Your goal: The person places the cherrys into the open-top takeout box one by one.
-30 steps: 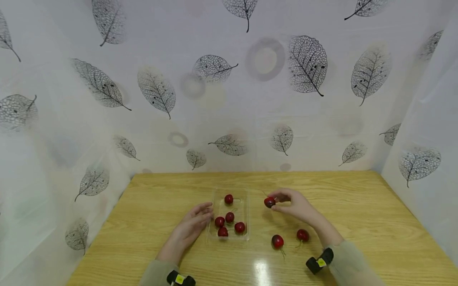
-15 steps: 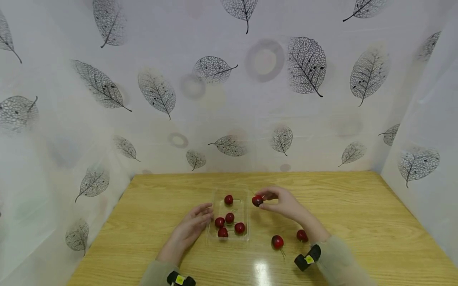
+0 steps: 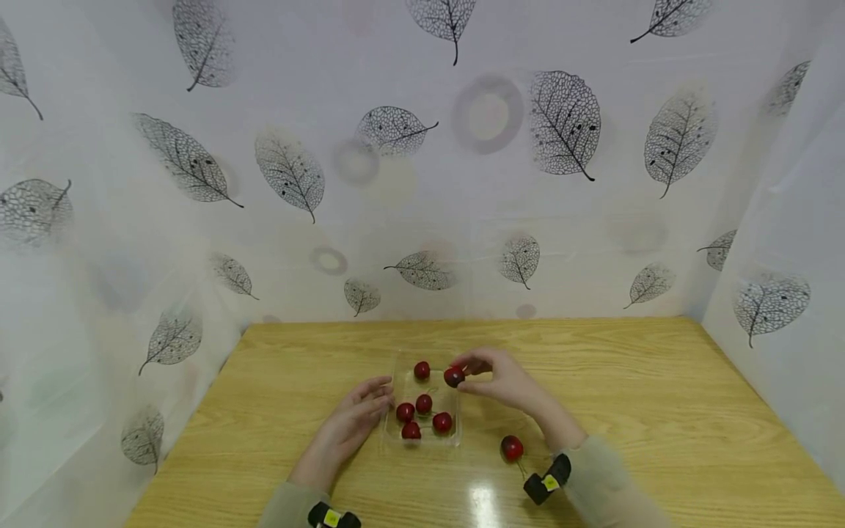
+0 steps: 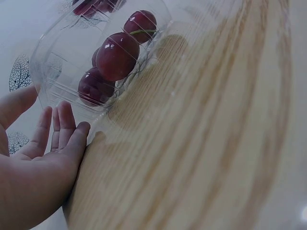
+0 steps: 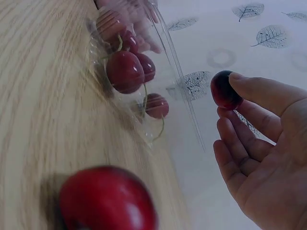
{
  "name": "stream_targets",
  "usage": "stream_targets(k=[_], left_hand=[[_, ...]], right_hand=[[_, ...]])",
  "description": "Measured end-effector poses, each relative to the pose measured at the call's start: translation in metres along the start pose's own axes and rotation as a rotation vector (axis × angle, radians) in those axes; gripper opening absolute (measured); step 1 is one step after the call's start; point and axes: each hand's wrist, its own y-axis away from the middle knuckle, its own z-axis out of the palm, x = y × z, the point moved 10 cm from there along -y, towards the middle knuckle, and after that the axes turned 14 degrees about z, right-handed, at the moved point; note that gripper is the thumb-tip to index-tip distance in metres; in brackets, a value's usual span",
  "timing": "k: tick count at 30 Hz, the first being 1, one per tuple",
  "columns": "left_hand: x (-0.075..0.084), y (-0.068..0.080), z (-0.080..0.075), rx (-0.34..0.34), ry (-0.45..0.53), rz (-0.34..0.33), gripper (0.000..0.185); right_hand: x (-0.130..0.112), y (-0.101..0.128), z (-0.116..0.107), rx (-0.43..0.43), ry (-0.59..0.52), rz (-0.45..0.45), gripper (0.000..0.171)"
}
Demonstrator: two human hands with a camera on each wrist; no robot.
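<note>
1. White sheeting printed with black skeleton leaves [image 3: 455, 198] hangs behind and to both sides.
2. Below it spreads a yellow-brown wood-grain table [image 3: 297, 381].
3. Pale grey-green fabric sleeves [image 3: 604, 473] cover the person's forearms.
4. A clear plastic rectangular tray [image 3: 441, 396] lies on the table, between the hands.
5. The bare right hand [image 3: 502, 381] is at the tray's right side, its thumb and fingertips pinching one cherry in a narrow grip.
6. The bare left hand [image 3: 353, 419] rests beside the tray's left wall, fingers loosely extended and holding nothing; whether the fingertips touch the plastic I cannot tell.
7. Black wrist devices with yellow squares [image 3: 546, 480] sit at the wrists.
8. The pinched one, a glossy, round, dark red cherry with a blackish side [image 3: 454, 377], appears over the tray's right edge from the head.
9. Five glossy, round, red cherries [image 3: 424, 403] lie in the tray, four grouped towards its near end.
10. A stemmed, red-and-blackish round cherry [image 3: 511, 448] lies on the table, near the right wrist.
</note>
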Motion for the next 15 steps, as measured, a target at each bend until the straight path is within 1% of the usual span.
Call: stream_targets(k=[9,15], left_hand=[[-0.001,0.000,0.000,0.000,-0.002,0.001,0.051],[0.000,0.000,0.000,0.005,0.000,0.003,0.049]], right_hand=[[-0.009,-0.002,0.017,-0.030,-0.001,-0.027,0.038],[-0.014,-0.002,0.025,-0.033,0.001,-0.065,0.037]])
